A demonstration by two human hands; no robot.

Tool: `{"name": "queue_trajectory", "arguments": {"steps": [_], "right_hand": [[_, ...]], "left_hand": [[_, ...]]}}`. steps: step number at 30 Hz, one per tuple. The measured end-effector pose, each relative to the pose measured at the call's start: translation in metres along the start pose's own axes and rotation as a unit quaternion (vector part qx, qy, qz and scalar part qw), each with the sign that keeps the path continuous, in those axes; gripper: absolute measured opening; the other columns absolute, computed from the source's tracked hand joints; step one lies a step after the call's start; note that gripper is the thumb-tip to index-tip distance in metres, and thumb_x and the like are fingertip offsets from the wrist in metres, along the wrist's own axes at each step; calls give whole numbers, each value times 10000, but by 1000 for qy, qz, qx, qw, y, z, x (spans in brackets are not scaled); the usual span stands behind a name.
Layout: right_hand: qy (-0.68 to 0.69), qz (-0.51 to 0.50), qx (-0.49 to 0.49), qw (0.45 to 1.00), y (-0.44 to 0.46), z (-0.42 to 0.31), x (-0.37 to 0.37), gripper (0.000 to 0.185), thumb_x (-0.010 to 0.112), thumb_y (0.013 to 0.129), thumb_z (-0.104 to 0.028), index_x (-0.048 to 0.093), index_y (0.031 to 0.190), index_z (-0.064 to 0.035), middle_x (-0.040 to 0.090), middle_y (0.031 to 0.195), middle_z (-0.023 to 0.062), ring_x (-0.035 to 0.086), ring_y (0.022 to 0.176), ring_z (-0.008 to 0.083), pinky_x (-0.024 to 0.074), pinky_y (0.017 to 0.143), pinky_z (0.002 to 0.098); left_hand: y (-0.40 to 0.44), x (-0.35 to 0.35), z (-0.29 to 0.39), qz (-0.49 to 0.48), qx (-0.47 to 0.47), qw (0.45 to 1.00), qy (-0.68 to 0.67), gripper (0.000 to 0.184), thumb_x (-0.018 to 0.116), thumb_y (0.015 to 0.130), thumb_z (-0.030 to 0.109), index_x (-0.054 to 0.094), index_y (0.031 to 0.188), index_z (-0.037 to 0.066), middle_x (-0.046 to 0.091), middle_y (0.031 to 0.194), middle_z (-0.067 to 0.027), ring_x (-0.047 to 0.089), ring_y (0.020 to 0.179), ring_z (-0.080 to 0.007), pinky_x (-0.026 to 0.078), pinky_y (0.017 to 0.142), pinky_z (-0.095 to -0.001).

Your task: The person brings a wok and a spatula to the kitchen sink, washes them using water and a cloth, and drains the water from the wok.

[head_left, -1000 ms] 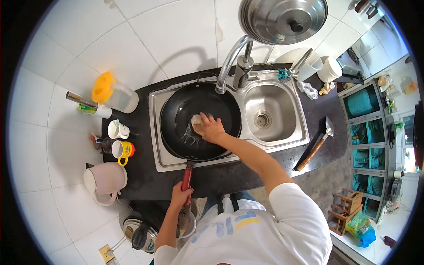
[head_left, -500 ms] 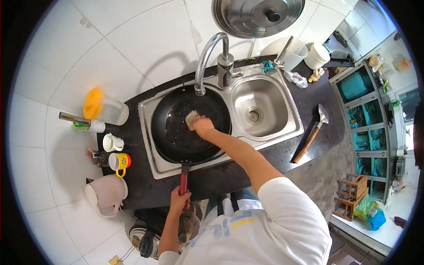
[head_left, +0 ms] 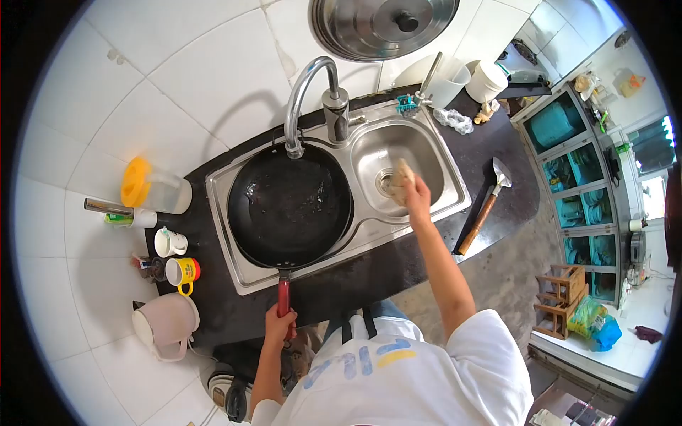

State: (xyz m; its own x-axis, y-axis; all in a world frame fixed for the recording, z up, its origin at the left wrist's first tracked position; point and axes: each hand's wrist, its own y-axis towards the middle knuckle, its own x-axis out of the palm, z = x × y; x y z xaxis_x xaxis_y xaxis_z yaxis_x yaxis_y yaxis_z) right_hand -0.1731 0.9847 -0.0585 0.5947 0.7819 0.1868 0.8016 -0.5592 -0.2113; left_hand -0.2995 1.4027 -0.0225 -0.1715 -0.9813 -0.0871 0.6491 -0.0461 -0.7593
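A black wok (head_left: 290, 206) rests in the left basin of the steel sink (head_left: 238, 280), with wet spots on its inner surface. My left hand (head_left: 280, 324) is closed round its red handle (head_left: 283, 297) at the counter's front edge. Over the small right basin (head_left: 376, 149), my right hand (head_left: 418, 199) holds a pale beige cloth or sponge (head_left: 402, 183), slightly blurred, near the drain. The curved faucet (head_left: 293, 106) reaches over the wok's back rim.
On the left stand a yellow-lidded pitcher (head_left: 160, 190), two mugs (head_left: 183, 273) and a pink kettle (head_left: 168, 321). A wooden-handled spatula (head_left: 479, 220) lies right of the sink. A large lid (head_left: 383, 25) is at the wall; white containers (head_left: 486, 82) stand behind.
My right hand has moved right with the cloth or sponge, out of the wok and over the right basin. My left hand stays on the handle. The camera view has shifted.
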Motion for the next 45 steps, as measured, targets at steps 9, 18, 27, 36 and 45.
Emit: {"name": "queue_trajectory", "arguments": {"steps": [9, 18, 27, 36, 45], "right_hand": [[24, 270, 35, 962, 68, 38, -59, 260, 511, 900, -162, 584, 1096, -7, 599, 978, 76, 607, 820, 179, 521, 620, 314], [-371, 340, 54, 862, 166, 80, -49, 407, 627, 786, -140, 498, 1084, 106, 596, 1012, 231, 626, 871, 302, 505, 624, 359], [-514, 181, 54, 836, 185, 34, -26, 486, 622, 774, -183, 493, 1137, 112, 568, 1136, 289, 581, 1063, 397, 473, 920, 413], [-493, 199, 84, 843, 110, 23, -34, 769, 581, 773, -148, 217, 1444, -50, 333, 1420, 263, 412, 1268, 402, 371, 1032, 456], [-528, 170, 45, 831, 114, 26, -56, 628, 545, 765, -108, 317, 1319, 81, 439, 1281, 343, 490, 1166, 448, 418, 980, 462]], "left_hand": [[1, 1, 2, 4, -9, 1000, 4, 130, 617, 770, 51, 532, 868, 42, 523, 585, -54, 480, 383, -154, 402, 348, -289], [0, 5, 7, 28, -17, 999, 1, 136, 623, 766, 25, 535, 870, 30, 519, 566, -49, 475, 356, -149, 384, 331, -285], [0, 6, 3, 30, -16, 999, -7, 148, 627, 767, 20, 538, 885, 26, 523, 568, -47, 477, 361, -144, 386, 337, -280], [0, 6, 2, 32, -11, 999, -1, 139, 620, 769, 18, 537, 880, 26, 517, 560, -49, 478, 363, -145, 392, 336, -281], [2, 5, 1, 25, -8, 1000, -6, 137, 620, 771, 10, 533, 877, 23, 519, 561, -50, 481, 358, -146, 388, 331, -280]]}}
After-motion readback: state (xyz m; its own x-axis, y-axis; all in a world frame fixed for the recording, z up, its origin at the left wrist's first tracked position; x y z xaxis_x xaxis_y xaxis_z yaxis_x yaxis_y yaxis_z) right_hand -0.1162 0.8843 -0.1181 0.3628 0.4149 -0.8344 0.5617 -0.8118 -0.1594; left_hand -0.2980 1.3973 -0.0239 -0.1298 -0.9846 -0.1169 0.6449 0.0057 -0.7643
